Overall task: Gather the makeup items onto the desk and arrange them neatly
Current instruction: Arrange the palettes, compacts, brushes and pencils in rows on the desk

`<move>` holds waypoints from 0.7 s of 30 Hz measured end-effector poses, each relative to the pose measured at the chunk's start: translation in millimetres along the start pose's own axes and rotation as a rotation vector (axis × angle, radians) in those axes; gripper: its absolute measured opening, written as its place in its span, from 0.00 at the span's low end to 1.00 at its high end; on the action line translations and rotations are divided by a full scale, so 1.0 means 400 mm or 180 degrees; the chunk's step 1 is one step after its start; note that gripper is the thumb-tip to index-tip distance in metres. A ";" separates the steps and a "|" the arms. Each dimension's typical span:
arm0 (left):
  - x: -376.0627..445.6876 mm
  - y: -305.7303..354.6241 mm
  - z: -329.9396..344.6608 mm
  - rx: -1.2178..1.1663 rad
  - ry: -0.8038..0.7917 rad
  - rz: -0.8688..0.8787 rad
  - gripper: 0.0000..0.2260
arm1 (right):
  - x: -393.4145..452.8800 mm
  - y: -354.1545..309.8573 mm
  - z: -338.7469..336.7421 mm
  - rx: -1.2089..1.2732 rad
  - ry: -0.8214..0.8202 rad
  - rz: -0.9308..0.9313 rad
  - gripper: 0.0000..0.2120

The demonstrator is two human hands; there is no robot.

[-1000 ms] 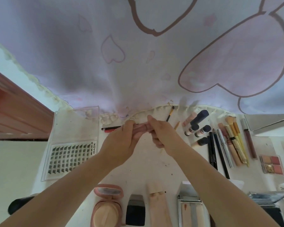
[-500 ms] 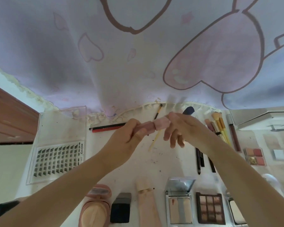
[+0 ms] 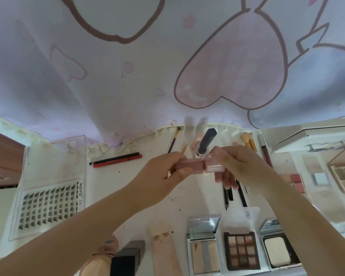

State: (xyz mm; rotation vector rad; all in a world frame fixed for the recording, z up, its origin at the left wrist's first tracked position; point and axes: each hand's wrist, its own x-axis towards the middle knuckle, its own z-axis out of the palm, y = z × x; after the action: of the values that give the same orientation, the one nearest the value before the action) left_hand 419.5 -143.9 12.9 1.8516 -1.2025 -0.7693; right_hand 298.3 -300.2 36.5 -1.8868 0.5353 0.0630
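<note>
Two hands are raised above the middle of the white desk (image 3: 100, 198), and a pink lip-gloss tube (image 3: 190, 166) is held level between them. The darker pink body of the tube is gripped by the left hand (image 3: 159, 176), whose fingers are curled round it. The paler pink cap (image 3: 213, 167) at the tube's right end is pinched by the right hand (image 3: 237, 166), thumb on top and fingers folded below. Cap and body are seen touching; whether the cap is fully seated cannot be told.

On the left of the desk a clear lash case (image 3: 50, 206) printed XOYO is laid flat, rows of dark lash clusters showing inside. Far of the hands, a black pencil and a red pencil (image 3: 116, 160) are laid side by side, touching. A thin dark-handled brush (image 3: 173, 142) and a dark blue tube (image 3: 206, 141) are set near the curtain hem, with yellow-handled brushes (image 3: 247, 141) further right. Several dark pencils (image 3: 229, 196) are partly hidden under the right hand.

Along the near edge a row is formed: a black compact (image 3: 127, 259), a peach tube (image 3: 163, 250), an open contour palette (image 3: 204, 253), an open eyeshadow palette (image 3: 241, 250) of nine pans, and an open powder compact (image 3: 277, 251). A pale curtain (image 3: 127, 76) printed with pink outlined shapes is hung behind the desk.
</note>
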 end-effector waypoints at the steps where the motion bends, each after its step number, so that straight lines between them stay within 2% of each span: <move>1: 0.005 0.003 0.003 -0.0021 0.0015 0.0007 0.06 | -0.005 0.002 -0.002 -0.0075 0.0041 -0.0079 0.11; 3: 0.011 0.006 0.009 -0.0096 -0.0053 -0.0075 0.10 | -0.019 0.015 -0.010 0.0005 0.0226 -0.0515 0.07; 5: 0.010 0.003 0.011 -0.0364 -0.0121 -0.0195 0.06 | -0.036 0.027 -0.013 0.0403 0.0204 -0.0926 0.08; 6: 0.010 0.001 0.015 -0.0423 -0.0108 -0.0210 0.05 | -0.041 0.034 -0.012 0.0573 0.0182 -0.0908 0.08; 7: 0.010 0.001 0.018 -0.0393 -0.0091 -0.0214 0.05 | -0.045 0.037 -0.012 0.0624 0.0174 -0.0735 0.08; 9: 0.010 0.003 0.027 -0.0216 -0.0062 -0.0185 0.04 | -0.041 0.032 -0.010 0.0493 0.0023 -0.0094 0.22; 10: 0.009 0.005 0.031 -0.0161 -0.0071 -0.0133 0.05 | -0.039 0.040 -0.010 0.0495 -0.0101 0.0136 0.24; 12: 0.008 0.010 0.035 -0.0118 -0.0122 -0.0066 0.05 | -0.042 0.041 -0.007 0.0458 -0.0132 0.0097 0.17; 14: 0.005 0.013 0.032 -0.0229 -0.0127 -0.0148 0.05 | -0.049 0.047 -0.008 0.0496 -0.0022 -0.0474 0.03; 16: 0.003 0.012 0.027 -0.0425 -0.0103 -0.0273 0.05 | -0.055 0.058 -0.014 0.0564 -0.0001 -0.0916 0.17; 17: 0.001 0.012 0.027 -0.0461 -0.0100 -0.0299 0.06 | -0.059 0.058 -0.015 0.0647 -0.0017 -0.0919 0.18; 21: -0.005 0.017 0.034 -0.0416 -0.0145 -0.0353 0.07 | -0.047 0.038 -0.008 0.0335 0.0032 -0.0267 0.07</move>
State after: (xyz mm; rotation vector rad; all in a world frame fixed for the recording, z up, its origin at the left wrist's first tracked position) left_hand 404.7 -147.5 11.7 1.8128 -1.0586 -0.9339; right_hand 274.9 -301.0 30.1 -1.8052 0.4570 -0.0293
